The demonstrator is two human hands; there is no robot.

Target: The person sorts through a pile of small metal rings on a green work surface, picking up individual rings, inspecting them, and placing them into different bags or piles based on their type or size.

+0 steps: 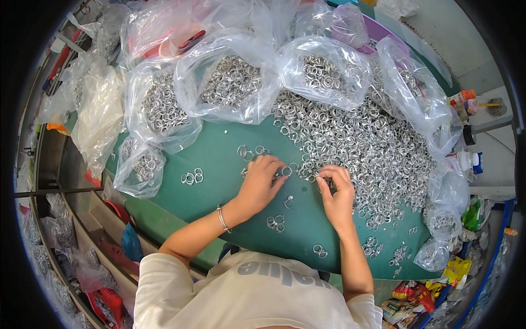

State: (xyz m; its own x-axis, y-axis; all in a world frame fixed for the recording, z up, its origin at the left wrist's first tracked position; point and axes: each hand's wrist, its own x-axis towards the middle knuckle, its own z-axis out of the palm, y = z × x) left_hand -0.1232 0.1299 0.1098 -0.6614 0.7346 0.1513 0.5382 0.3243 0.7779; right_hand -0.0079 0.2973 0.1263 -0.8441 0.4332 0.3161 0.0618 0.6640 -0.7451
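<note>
The left hand point(262, 183) lies with its fingers curled over a few loose metal rings point(285, 171). The right hand point(337, 189) pinches rings at the edge of the big ring pile point(361, 148) on the green bench point(219, 153). Best to pick only a few rings each time. Clear bags of rings point(230, 82) lie behind.

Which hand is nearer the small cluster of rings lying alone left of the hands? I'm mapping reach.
Left. The left hand rests on the green table just right of the small cluster of rings; the right hand is farther right, at the big ring pile.
</note>
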